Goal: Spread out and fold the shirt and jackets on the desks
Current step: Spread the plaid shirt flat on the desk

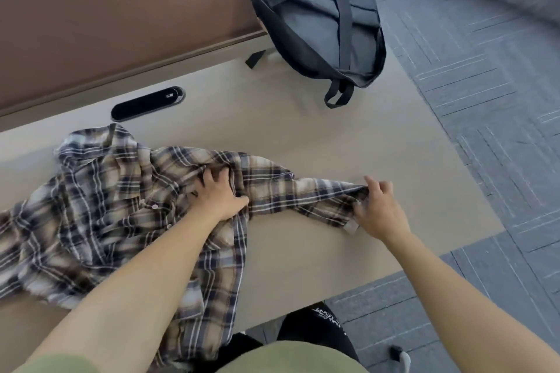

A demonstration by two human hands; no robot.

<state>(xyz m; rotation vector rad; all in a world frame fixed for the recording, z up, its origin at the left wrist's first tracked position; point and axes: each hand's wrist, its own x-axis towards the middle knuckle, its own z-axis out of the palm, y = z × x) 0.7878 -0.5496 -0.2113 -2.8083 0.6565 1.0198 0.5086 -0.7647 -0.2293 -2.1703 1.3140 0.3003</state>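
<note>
Left grip [219, 194], fingers apart, pins plaid shirt [106, 206] to bench [303, 136]; right grip [377, 209] pinches sleeve cuff [342, 201], apparently stretching it flat.

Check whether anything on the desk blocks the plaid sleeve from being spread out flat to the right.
Nothing visible does. The right hand pinches the sleeve at its cuff, the left hand presses the shirt, and bare desk lies around the sleeve. The backpack sits farther back, apart from it.

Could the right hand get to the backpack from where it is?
Probably yes: only bare desk lies between the right hand and the backpack, though it pinches the shirt's sleeve.
</note>
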